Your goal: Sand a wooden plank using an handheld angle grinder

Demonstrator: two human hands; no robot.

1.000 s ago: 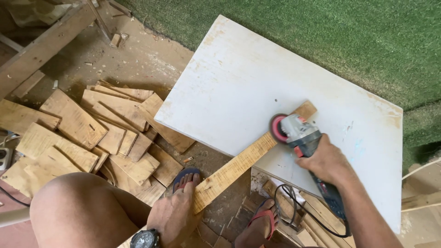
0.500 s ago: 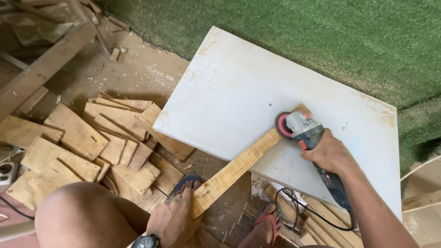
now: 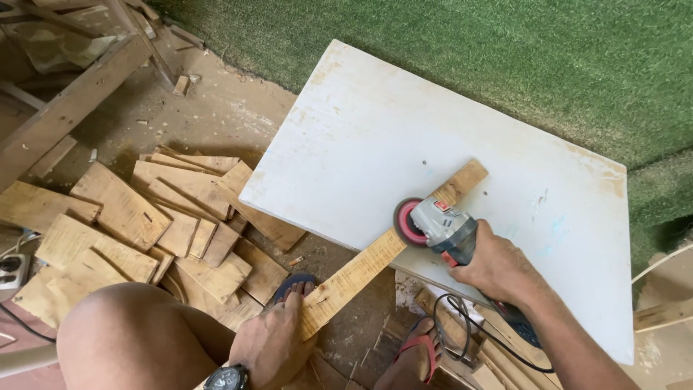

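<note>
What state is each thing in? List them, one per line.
Wooden plank: lying slanted across the white board's edge, near end overhanging.
Angle grinder: gripped by the right hand, disc on the plank.
Left hand: pressing down the plank's near end.
White board: lying flat, scuffed.
Wood offcuts: piled loose on the ground.

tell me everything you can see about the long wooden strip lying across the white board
The wooden strip is a long, narrow, flat piece of pale yellowish wood with a rough, grainy face. It lies at a slant, its upper end resting on the white board and its lower end sticking out past the board's edge over the ground. The left hand presses down on the lower end. The grinder, held in the right hand, has its red disc at the strip's edge near the middle.
</note>
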